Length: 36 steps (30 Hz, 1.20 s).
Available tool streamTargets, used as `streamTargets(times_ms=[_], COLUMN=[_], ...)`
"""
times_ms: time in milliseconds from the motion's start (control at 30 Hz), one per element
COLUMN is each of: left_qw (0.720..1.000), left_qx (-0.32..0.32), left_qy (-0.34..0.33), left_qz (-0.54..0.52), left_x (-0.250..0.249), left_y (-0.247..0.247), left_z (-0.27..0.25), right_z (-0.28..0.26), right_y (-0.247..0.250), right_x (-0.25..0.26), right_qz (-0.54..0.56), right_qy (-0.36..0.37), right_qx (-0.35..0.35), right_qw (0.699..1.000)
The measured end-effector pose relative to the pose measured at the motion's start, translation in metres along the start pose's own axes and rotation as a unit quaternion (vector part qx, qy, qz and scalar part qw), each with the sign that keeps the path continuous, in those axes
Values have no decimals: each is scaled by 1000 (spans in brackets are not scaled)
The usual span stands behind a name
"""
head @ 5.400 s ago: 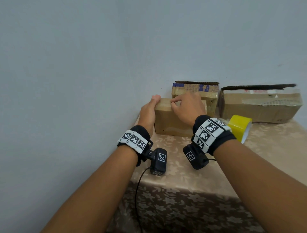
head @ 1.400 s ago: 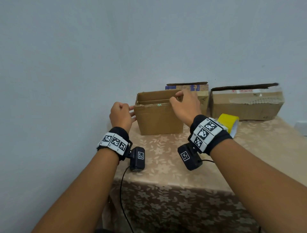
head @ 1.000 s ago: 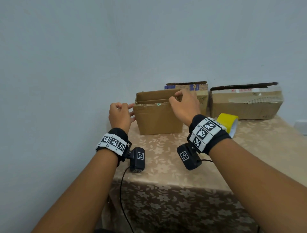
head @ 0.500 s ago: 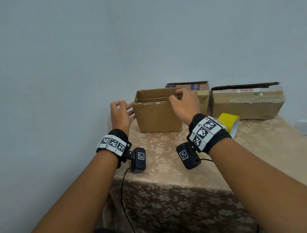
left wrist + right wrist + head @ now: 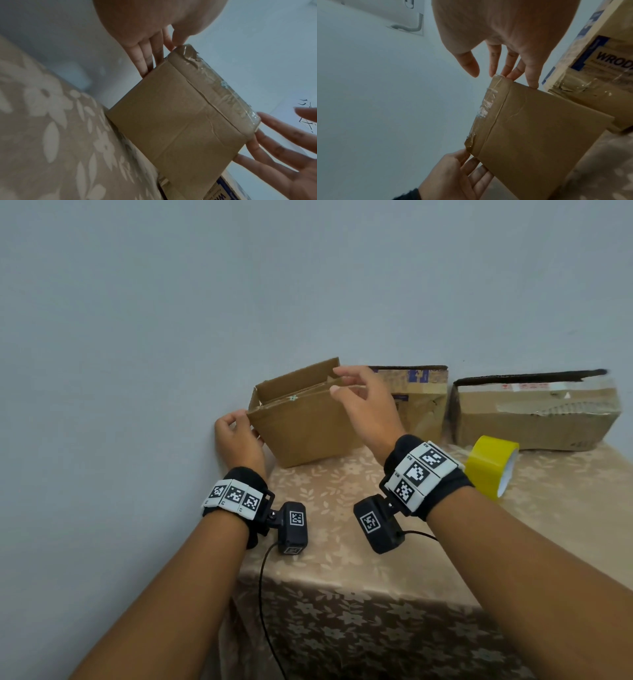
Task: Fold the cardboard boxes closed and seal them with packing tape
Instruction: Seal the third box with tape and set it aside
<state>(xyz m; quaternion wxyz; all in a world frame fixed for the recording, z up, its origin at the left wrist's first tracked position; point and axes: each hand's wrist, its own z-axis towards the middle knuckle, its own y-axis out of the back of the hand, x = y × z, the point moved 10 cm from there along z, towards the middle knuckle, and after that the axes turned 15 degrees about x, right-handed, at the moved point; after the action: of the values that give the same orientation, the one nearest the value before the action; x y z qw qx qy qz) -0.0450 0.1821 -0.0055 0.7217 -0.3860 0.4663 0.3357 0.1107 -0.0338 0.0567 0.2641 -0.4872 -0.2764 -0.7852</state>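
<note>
Left grip (image 5: 239, 436) pinches open box (image 5: 305, 426) corner; right hand (image 5: 366, 409) hovers.

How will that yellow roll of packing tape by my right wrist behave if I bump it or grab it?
The yellow tape roll stands on its curved edge on the tablecloth, so a nudge would probably send it rolling, perhaps toward the table edge. It looks like a stiff ring with an open core, so it should lift easily in one hand. Its glossy surface might be slightly slippery.
</note>
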Motion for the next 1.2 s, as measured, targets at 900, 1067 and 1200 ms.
streamTargets(times_ms=[900,1067,1200], left_qw=[974,972,978], left_qx=[200,151,111], left_qy=[41,-4,-21], left_qz=[97,180,177], left_x=[20,9,4], left_y=[-53,-40,-30], left_z=[-8,-5,-8], right_z=[-11,-14,-12], right_y=[13,25,26], right_x=[-114,-111,-107], right_qz=[353,337,351], right_qy=[-225,-228,-219], right_qx=[-93,-113,-112], right_qw=[904,907,904])
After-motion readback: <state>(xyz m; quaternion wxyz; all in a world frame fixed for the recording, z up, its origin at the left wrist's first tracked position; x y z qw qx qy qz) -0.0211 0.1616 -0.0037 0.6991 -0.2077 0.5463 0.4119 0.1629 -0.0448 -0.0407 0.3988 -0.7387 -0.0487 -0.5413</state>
